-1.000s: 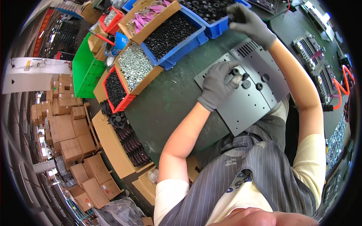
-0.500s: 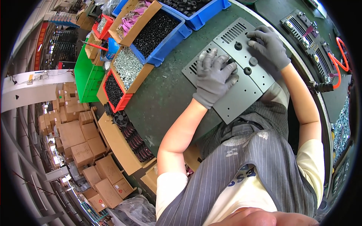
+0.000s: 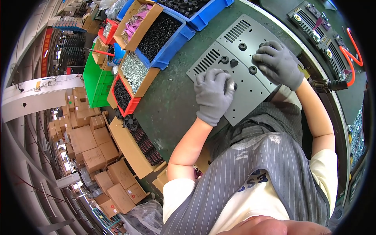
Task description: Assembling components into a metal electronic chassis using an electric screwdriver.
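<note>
Both gloved hands rest on the panel (image 3: 250, 84) at upper centre: left hand (image 3: 213, 96) curled over a grommet (image 3: 234, 85), right hand (image 3: 279, 63) fingers flat; press grommets squarely

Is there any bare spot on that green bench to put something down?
Yes: the strip of bench between the bins and the grey panel, running down to the left hand. The panel's near corner is bare too. It is crowded along the bins and around the right hand, by the black plugs.
</note>
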The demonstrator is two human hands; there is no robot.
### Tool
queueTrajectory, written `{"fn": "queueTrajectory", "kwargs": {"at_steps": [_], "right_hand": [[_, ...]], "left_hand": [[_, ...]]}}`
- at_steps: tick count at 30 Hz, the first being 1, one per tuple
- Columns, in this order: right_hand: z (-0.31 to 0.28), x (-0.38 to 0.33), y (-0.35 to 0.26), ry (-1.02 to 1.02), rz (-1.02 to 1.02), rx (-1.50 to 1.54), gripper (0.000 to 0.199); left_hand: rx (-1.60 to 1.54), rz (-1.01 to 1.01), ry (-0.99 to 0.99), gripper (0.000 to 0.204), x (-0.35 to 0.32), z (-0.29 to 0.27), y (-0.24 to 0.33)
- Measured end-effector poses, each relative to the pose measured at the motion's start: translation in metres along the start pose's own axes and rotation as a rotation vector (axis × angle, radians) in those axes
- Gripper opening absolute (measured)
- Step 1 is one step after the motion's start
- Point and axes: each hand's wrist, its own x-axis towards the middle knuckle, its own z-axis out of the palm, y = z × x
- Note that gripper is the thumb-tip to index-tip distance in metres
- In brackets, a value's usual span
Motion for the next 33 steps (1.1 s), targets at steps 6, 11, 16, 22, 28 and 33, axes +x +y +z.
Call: {"fn": "queueTrajectory", "kwargs": {"at_steps": [6, 11, 16, 22, 28, 33], "right_hand": [[0.008, 0.005, -0.013, 0.032, 0.191, 0.030, 0.020], [0.010, 0.007, -0.010, 0.082, 0.188, -0.044, 0.019], [0.011, 0.004, -0.007, 0.172, 0.388, 0.016, 0.022], [0.012, 0.002, 0.010, 0.317, 0.425, -0.119, 0.031], [0.014, 0.006, 0.012, 0.027, 0.363, -0.085, 0.029], [0.005, -0.008, 0.018, -0.023, 0.426, 0.000, 0.030]], "left_hand": [[0.022, -0.013, 0.037, 0.024, 0.026, 0.002, 0.001], [-0.012, 0.051, 0.023, 0.026, 0.033, 0.012, 0.003], [-0.059, 0.105, -0.027, 0.029, 0.015, 0.006, 0.004], [-0.062, 0.036, 0.037, 0.032, 0.000, -0.025, -0.027], [0.106, -0.100, 0.103, 0.027, -0.031, -0.059, -0.087], [0.201, -0.259, 0.163, 0.026, -0.038, -0.084, -0.154]]}}
